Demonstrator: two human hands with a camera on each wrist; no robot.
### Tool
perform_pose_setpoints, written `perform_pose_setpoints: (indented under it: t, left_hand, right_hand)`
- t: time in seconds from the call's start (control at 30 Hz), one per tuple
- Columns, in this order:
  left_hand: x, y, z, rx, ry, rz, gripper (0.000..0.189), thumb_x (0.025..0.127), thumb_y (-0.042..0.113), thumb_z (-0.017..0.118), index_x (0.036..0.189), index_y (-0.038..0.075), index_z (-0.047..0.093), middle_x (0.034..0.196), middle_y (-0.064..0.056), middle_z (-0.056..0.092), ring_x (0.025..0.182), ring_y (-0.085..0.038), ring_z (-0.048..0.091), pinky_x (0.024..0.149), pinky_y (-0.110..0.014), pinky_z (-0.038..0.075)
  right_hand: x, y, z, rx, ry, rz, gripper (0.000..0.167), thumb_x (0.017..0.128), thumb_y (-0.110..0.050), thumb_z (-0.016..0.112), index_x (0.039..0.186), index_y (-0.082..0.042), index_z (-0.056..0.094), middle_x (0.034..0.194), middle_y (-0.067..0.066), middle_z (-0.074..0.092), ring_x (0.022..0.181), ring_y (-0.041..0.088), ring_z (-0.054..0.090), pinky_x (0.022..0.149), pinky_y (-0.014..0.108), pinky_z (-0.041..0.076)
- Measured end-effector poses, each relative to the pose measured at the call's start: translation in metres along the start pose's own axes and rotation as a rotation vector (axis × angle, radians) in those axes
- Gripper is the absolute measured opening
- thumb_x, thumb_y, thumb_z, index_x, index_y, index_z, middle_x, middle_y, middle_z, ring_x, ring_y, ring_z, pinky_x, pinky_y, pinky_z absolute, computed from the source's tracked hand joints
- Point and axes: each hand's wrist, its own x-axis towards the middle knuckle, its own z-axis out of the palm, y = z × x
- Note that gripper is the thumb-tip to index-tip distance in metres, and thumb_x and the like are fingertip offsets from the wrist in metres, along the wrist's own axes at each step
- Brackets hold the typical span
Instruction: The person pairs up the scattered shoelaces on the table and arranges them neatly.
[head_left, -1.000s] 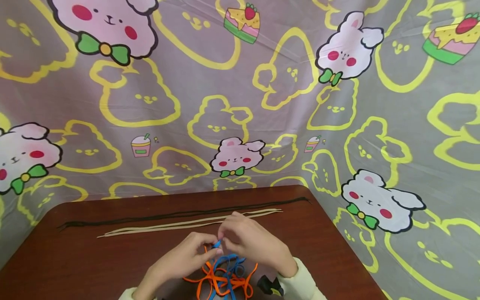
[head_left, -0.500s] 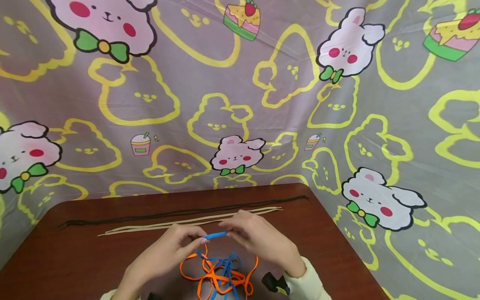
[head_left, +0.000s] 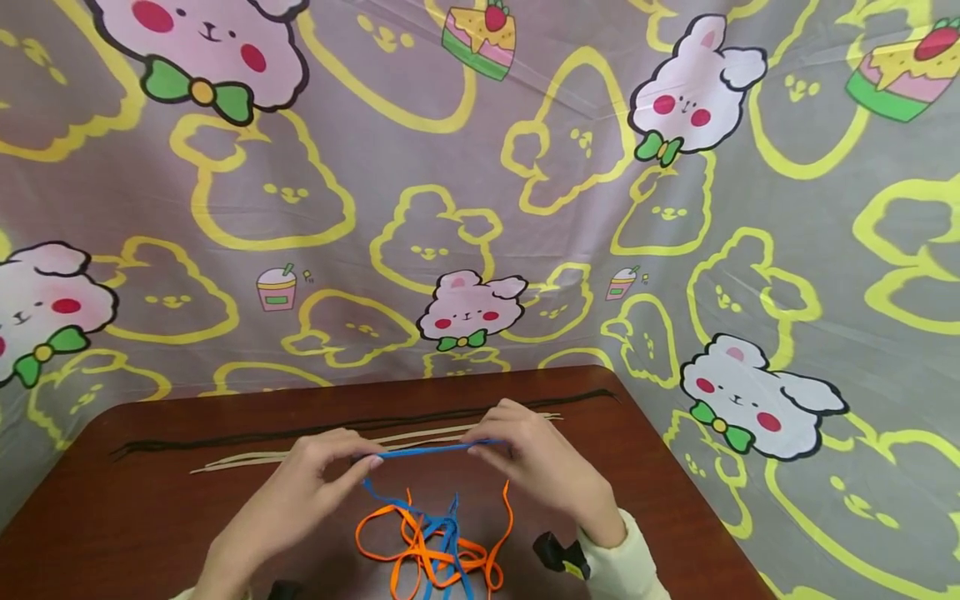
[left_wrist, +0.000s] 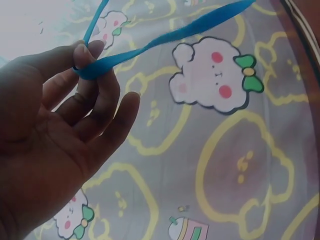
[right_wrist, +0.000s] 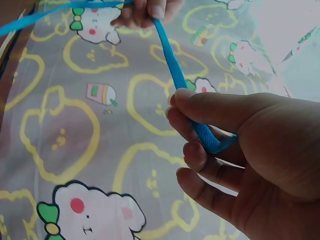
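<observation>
A flat blue shoelace [head_left: 426, 451] is stretched nearly level between my two hands above the table. My left hand [head_left: 311, 483] pinches it between thumb and fingertips; in the left wrist view the lace [left_wrist: 187, 32] bends around those fingertips. My right hand [head_left: 542, 462] pinches the other side, and in the right wrist view the lace [right_wrist: 172, 62] runs between thumb and fingers with its end by the palm. Below the hands lies a loose heap in which an orange shoelace [head_left: 369, 553] tangles with more blue lace [head_left: 447, 533].
Behind the hands, a pair of beige laces [head_left: 247, 459] and a black lace [head_left: 315, 429] lie stretched across the brown table [head_left: 112, 517]. A patterned cloth [head_left: 450, 167] hangs around the table's far and right sides. A black object [head_left: 553, 550] sits at the right wrist.
My hands have moved apart, the left one leftward and the right one rightward, and both rose slightly. The short blue piece between them has become a long taut stretch.
</observation>
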Motion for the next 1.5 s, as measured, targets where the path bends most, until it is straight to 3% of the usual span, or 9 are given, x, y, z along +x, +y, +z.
perform_pose_setpoints:
  t: [0.1, 0.3, 0.63, 1.23, 1.5]
  left_hand:
    - [-0.002, 0.0, -0.005, 0.024, 0.065, 0.029, 0.015, 0.093, 0.009, 0.074, 0.103, 0.019, 0.078, 0.095, 0.015, 0.071, 0.085, 0.001, 0.063, 0.07, -0.026, 0.054]
    - [-0.005, -0.002, -0.013, 0.061, 0.126, 0.057, 0.021, 0.09, 0.001, 0.074, 0.101, 0.019, 0.077, 0.091, 0.02, 0.067, 0.081, 0.002, 0.061, 0.068, -0.022, 0.054]
    - [-0.006, -0.007, -0.021, 0.092, 0.235, 0.172, 0.032, 0.079, -0.01, 0.079, 0.101, 0.013, 0.077, 0.089, 0.014, 0.068, 0.081, 0.0, 0.059, 0.075, -0.01, 0.045]
    - [-0.015, -0.007, -0.037, 0.126, 0.276, 0.121, 0.036, 0.081, -0.01, 0.078, 0.102, 0.018, 0.078, 0.091, 0.013, 0.069, 0.086, 0.001, 0.062, 0.079, -0.008, 0.045]
    - [-0.019, -0.007, -0.046, 0.153, 0.316, 0.133, 0.042, 0.077, -0.016, 0.078, 0.101, 0.019, 0.078, 0.09, 0.015, 0.067, 0.085, 0.003, 0.059, 0.077, -0.008, 0.044]
  right_hand:
    - [-0.002, 0.004, -0.004, -0.014, 0.028, -0.012, 0.015, 0.09, -0.01, 0.078, 0.103, -0.017, 0.078, 0.095, -0.012, 0.07, 0.09, 0.003, 0.057, 0.075, 0.018, 0.049]
    - [-0.004, 0.008, -0.011, -0.02, 0.048, -0.009, 0.019, 0.089, -0.003, 0.078, 0.104, -0.014, 0.079, 0.096, -0.006, 0.074, 0.09, 0.007, 0.062, 0.077, 0.021, 0.051]
    - [-0.007, 0.013, -0.02, 0.008, 0.093, 0.041, 0.019, 0.086, -0.001, 0.08, 0.1, -0.013, 0.079, 0.09, -0.006, 0.073, 0.085, 0.005, 0.061, 0.072, 0.023, 0.052]
    - [-0.014, 0.026, -0.033, 0.005, 0.136, 0.093, 0.022, 0.084, 0.004, 0.079, 0.102, -0.009, 0.079, 0.093, 0.003, 0.074, 0.083, 0.008, 0.064, 0.069, 0.026, 0.054]
    - [-0.019, 0.029, -0.039, -0.004, 0.16, 0.146, 0.019, 0.087, -0.003, 0.079, 0.103, -0.014, 0.08, 0.093, -0.004, 0.074, 0.08, 0.005, 0.061, 0.066, 0.027, 0.054]
